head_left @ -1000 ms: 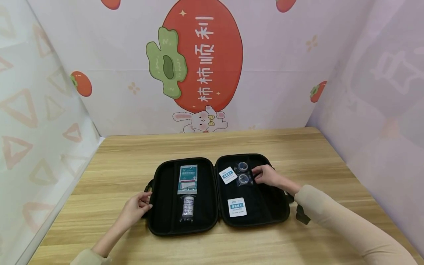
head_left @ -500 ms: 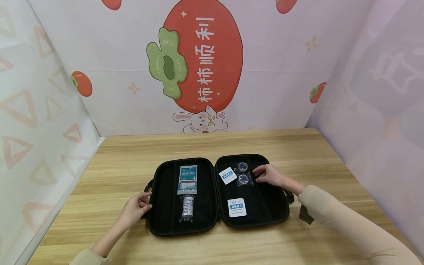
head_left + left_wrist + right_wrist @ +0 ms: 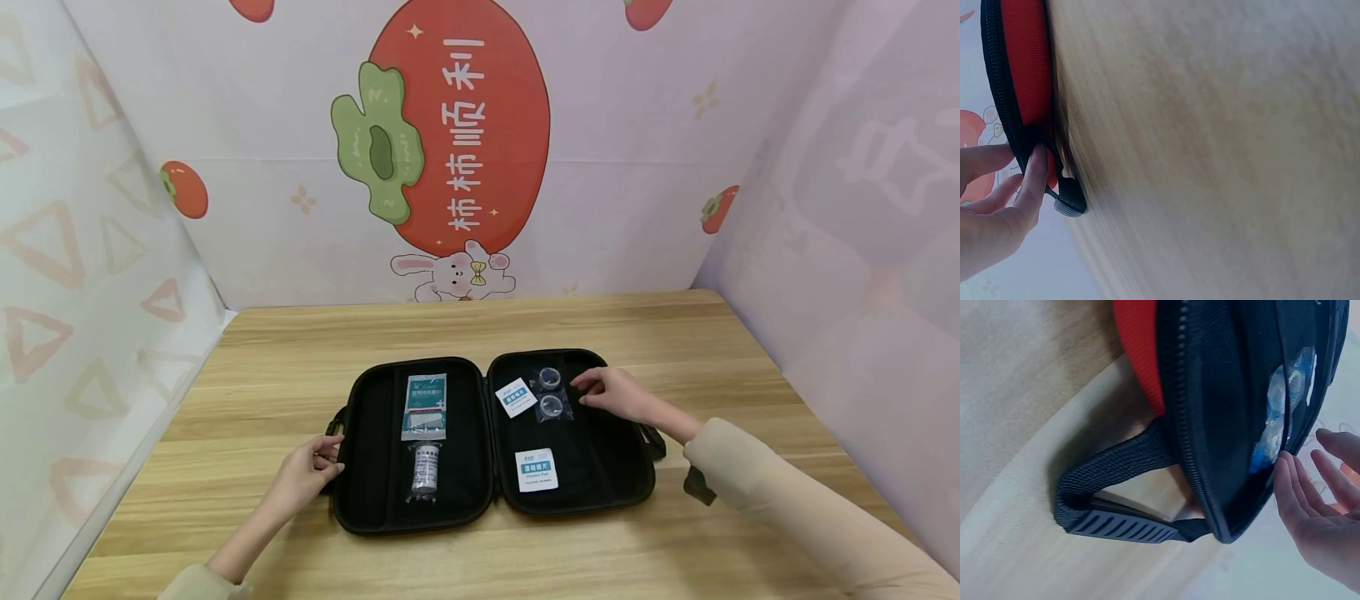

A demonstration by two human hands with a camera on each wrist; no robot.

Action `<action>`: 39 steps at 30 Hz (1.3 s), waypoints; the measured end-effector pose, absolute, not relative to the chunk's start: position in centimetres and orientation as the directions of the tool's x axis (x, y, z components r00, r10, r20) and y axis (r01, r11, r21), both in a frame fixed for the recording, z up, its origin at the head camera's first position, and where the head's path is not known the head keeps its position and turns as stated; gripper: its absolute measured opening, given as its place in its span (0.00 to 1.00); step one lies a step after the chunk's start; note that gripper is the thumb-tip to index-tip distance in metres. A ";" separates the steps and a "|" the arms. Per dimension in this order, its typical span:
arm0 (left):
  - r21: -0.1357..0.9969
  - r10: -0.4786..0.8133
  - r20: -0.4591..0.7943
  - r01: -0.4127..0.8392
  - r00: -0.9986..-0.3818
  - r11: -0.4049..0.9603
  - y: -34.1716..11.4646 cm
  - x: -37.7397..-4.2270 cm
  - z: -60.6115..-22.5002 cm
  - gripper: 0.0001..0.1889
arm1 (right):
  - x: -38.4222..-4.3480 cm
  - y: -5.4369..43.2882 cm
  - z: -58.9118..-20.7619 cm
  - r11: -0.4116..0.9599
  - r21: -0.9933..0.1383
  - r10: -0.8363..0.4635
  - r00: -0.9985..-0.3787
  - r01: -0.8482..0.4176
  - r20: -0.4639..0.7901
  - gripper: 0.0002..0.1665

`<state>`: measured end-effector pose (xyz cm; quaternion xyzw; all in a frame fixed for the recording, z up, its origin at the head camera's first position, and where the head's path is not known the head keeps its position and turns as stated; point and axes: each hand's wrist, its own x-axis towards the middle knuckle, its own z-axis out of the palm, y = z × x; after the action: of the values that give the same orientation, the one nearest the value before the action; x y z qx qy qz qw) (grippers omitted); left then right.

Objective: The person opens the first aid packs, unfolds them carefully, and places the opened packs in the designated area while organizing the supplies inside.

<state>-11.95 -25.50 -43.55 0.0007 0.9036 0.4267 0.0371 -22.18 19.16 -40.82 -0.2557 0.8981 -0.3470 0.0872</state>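
Observation:
A black-lined zip case [image 3: 366, 450] lies unfolded on the table, its outer shell red [image 3: 1027, 56] in the left wrist view. My left hand [image 3: 303, 471] pinches its left rim by the zipper. My right hand [image 3: 615, 393] hovers over the right half [image 3: 626, 467], fingers loosely extended and holding nothing. Left of those fingers are two bagged tape rolls [image 3: 551, 407], partly behind the pocket edge in the right wrist view. Two alcohol pad sachets [image 3: 516, 397] lie in that half, while the left half has a teal-and-white packet [image 3: 425, 407] and a wrapped bandage roll [image 3: 425, 468].
A black carry handle [image 3: 1125, 525] sticks out from the case's right side. Another black strap [image 3: 1070, 199] hangs at the left side. The wooden table [image 3: 450, 329] meets a printed backdrop [image 3: 600, 208] at the rear, with fabric walls on both sides.
My right hand has lifted slightly off the pocket edge by the tape rolls, and its sleeve has shifted a little right. The left hand and the case stay put.

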 end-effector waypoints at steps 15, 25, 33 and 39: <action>0.769 0.034 -0.067 -0.030 -0.997 0.638 -25.5 -11.9 -43.5 0.20 | -20.0 17.0 -39.9 0.623 -0.638 -0.593 -0.805 -0.454 -0.007 0.15; 0.770 0.032 -0.068 -0.032 -0.997 0.637 -25.5 -11.7 -43.5 0.20 | -18.5 15.8 -40.5 0.585 -0.632 -0.671 -0.741 -0.508 -0.026 0.16; 0.770 0.032 -0.070 -0.034 -0.997 0.637 -25.5 -11.8 -43.6 0.20 | -17.5 14.9 -40.8 0.599 -0.606 -0.689 -0.722 -0.524 -0.057 0.19; 0.766 0.028 -0.065 -0.032 -0.997 0.642 -25.5 -11.8 -43.6 0.20 | -16.7 14.3 -41.1 0.630 -0.566 -0.686 -0.723 -0.531 -0.086 0.23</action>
<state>-11.77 -25.48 -43.57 -0.0011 0.9054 0.4231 0.0356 -16.70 14.32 -41.08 -0.3417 0.8906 -0.2609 0.1482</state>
